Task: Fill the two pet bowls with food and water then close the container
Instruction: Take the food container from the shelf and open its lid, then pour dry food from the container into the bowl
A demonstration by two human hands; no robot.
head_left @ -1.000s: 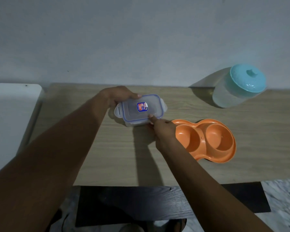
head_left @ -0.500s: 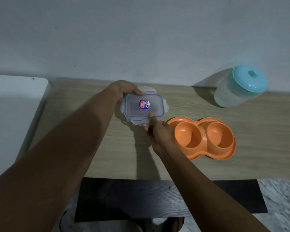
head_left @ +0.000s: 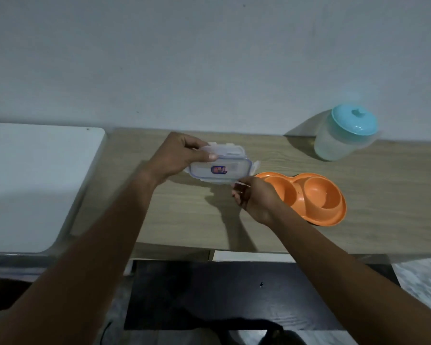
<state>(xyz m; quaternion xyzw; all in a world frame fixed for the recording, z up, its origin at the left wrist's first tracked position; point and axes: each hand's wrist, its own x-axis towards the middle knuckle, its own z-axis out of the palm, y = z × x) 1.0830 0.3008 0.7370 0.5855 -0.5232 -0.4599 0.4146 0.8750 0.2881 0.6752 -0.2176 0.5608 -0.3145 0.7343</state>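
Head view: container (head_left: 218,169) gripped by left hand (head_left: 177,158), its edge pinched by right hand (head_left: 255,199) fingers (head_left: 238,194); double bowl (head_left: 314,195) beside, jug (head_left: 343,138) beyond.

On the light wooden table (head_left: 383,207), the orange plastic double bowl (head_left: 309,195) lies just right of the clear rectangular container (head_left: 219,168). The teal-lidded translucent jug (head_left: 343,135) stands behind the bowl, at the back edge.

Left hand (head_left: 177,158) gripping lidded container (head_left: 219,168), right hand (head_left: 254,197) pinching its flap, orange double bowl (head_left: 309,195) beside
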